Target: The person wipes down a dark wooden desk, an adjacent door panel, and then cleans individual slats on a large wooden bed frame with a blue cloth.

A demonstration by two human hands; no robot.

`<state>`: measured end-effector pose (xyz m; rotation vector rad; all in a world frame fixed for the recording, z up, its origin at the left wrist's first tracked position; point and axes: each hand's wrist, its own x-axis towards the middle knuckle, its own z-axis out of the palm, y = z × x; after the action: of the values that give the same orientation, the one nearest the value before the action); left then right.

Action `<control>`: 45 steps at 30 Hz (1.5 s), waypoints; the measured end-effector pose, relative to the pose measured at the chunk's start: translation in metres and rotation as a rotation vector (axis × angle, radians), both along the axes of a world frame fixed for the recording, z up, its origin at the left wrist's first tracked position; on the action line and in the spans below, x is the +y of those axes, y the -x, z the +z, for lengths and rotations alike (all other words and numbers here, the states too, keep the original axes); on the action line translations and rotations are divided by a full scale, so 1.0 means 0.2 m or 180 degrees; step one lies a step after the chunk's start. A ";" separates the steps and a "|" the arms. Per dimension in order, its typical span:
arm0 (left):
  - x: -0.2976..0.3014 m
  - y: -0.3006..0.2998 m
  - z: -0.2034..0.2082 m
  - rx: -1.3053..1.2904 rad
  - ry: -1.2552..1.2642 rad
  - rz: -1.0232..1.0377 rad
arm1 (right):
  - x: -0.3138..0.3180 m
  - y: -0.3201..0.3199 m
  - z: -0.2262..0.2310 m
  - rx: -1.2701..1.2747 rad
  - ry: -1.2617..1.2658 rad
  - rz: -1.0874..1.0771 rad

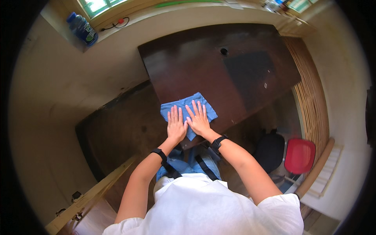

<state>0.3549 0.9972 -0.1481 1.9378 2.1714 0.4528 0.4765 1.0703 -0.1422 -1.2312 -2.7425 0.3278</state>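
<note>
A blue cloth (184, 102) lies spread on the near left corner of a dark reddish-brown desk (184, 58). Flat on its left part rests my left hand (176, 126), fingers stretched out and pointing away from me. My right hand (199, 120) presses on the cloth beside it, fingers spread, the two thumbs close together. Neither hand grips the cloth; both lie on top of it. Part of the cloth hangs toward me between my wrists. Each wrist wears a black band.
Behind the desk, a windowsill holds a blue-capped bottle (83, 29) and a thin black cable (115, 24). A round hole (224, 51) pierces the desktop. To the right stand a red chair (300, 156), a black chair (269, 150) and a rolled mat (318, 166). A wooden door (94, 196) is at lower left.
</note>
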 end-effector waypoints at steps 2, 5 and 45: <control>0.20 0.11 0.02 0.0167 -0.0069 0.0325 | 0.29 0.13 0.04 0.0289 0.0115 0.0621; 0.48 0.33 -0.01 0.0357 -0.0034 0.0809 | 0.61 0.42 -0.03 0.0468 -0.0293 0.0880; -0.11 -0.64 -0.07 0.0386 0.0218 0.0909 | -0.02 -0.45 -0.09 0.0623 -0.0172 0.0742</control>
<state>0.4820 0.9756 -0.1625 1.6660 2.5190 0.3052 0.5672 1.0666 -0.1594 -0.8194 -2.7055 0.3715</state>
